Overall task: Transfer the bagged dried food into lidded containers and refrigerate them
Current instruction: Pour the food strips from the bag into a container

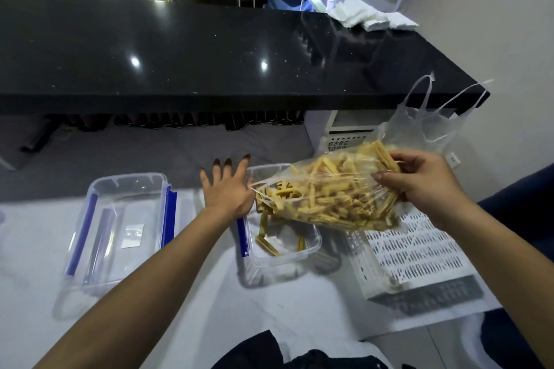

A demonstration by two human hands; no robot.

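A clear plastic bag (335, 189) full of yellow dried sticks lies tilted on its side over a clear container (302, 255) with a blue clip. My right hand (419, 186) grips the bag's closed bottom end. My left hand (227, 189) has its fingers spread straight, its thumb side at the bag's open mouth. A few dried sticks (266, 244) lie in the container, and more hang from the mouth. To the left sits the clear lid (120, 228) with blue clips, flat on the white table (209, 293).
A white perforated basket (419, 252) stands right of the container. An empty thin plastic bag (431, 117) rises behind my right hand. A black counter (209, 48) runs across the back, with white napkins (368, 19) at its far right end.
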